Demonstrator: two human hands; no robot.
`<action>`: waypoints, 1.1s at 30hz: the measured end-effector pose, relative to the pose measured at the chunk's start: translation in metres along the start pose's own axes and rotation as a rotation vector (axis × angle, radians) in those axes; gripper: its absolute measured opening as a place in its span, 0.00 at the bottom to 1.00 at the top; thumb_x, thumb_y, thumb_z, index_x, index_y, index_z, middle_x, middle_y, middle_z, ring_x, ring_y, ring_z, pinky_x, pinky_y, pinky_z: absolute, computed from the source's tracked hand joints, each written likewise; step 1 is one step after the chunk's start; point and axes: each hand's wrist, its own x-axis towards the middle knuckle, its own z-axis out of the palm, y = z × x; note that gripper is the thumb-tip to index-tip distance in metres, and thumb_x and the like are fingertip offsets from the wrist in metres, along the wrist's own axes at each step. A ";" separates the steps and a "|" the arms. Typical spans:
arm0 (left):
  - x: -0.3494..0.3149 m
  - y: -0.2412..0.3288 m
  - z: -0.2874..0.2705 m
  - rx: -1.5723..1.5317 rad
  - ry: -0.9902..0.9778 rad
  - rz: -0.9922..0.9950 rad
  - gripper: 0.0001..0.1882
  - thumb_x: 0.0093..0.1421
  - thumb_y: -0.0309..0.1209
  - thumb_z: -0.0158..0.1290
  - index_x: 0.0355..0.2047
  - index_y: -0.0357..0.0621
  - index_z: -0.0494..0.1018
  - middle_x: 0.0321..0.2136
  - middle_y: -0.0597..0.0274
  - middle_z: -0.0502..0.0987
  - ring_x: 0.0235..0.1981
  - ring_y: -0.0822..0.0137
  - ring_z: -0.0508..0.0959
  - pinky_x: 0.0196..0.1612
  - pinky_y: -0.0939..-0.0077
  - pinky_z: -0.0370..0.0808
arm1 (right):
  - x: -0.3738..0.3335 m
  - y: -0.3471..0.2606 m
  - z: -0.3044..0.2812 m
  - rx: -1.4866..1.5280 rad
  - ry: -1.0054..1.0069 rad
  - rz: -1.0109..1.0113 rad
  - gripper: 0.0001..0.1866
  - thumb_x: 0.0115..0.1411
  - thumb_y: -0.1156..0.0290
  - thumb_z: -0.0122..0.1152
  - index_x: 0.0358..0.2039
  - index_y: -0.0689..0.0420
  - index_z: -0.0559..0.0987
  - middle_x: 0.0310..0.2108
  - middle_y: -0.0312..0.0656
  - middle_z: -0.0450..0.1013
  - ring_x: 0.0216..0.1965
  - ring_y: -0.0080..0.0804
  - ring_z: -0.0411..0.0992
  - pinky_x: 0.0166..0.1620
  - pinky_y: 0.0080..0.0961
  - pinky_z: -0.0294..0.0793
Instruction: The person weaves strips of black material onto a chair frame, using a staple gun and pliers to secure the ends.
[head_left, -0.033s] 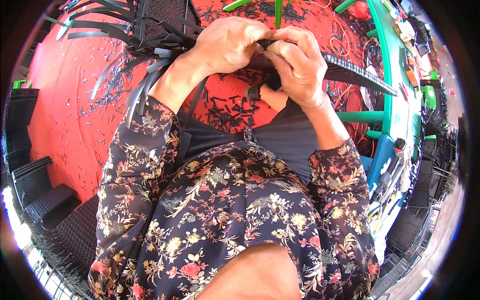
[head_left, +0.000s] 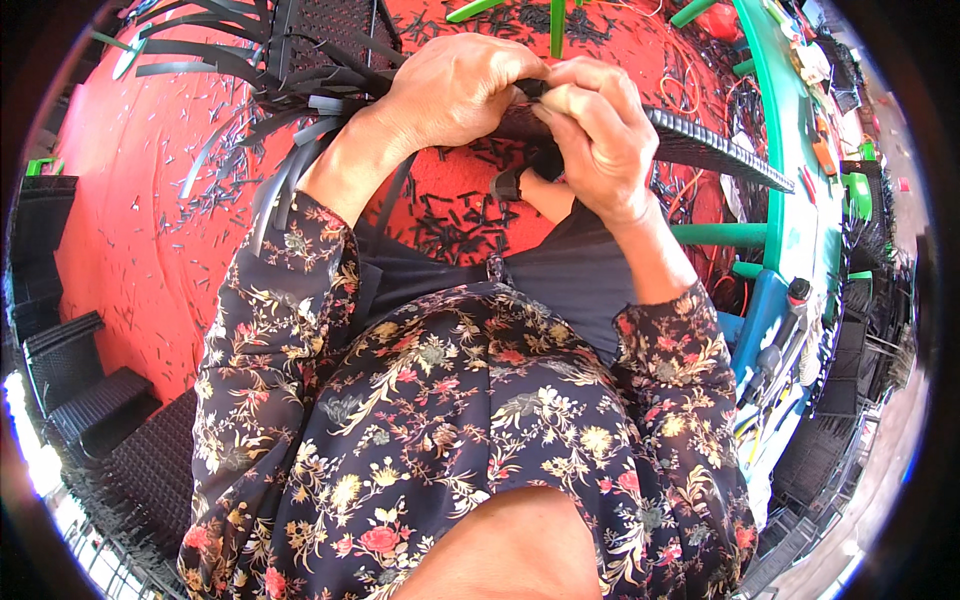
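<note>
So the person sitting here in the dark floral top (head_left: 430,390) has both hands up in front, meeting over a small black bit (head_left: 533,88) of something. The right hand (head_left: 600,130) has it pinched between thumb and curled fingers, pretty snug. The left hand (head_left: 455,88) comes in from the other side, knuckles up, fingers bent in tight and clamped on that same bit, though its fingertips are mostly tucked out of sight. Can't tell from here what the bit is exactly, or whether it's joined to the black woven panel (head_left: 715,152) that sticks out from behind the right hand towards the green table (head_left: 770,120).

By the left wrist there's a big messy fan of loose black strips (head_left: 330,103), some curling down past the forearm, and another black woven piece (head_left: 325,45) stands right behind them. The red floor (head_left: 125,260) is littered with short black scraps (head_left: 450,225), thickest between the person's legs and up near the bright green legs (head_left: 557,30) of some other furniture. More dark woven pieces (head_left: 105,405) sit over on the left. On the green table's far side lies an orange tool (head_left: 824,153) in a jumble of odds and ends.
</note>
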 end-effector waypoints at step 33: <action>0.025 -0.005 -0.014 0.057 -0.031 -0.245 0.12 0.45 0.31 0.60 0.30 0.40 0.73 0.27 0.50 0.76 0.33 0.49 0.77 0.36 0.58 0.73 | 0.075 0.026 0.004 0.104 0.024 0.299 0.06 0.53 0.77 0.57 0.22 0.61 0.70 0.18 0.45 0.68 0.21 0.35 0.69 0.27 0.29 0.67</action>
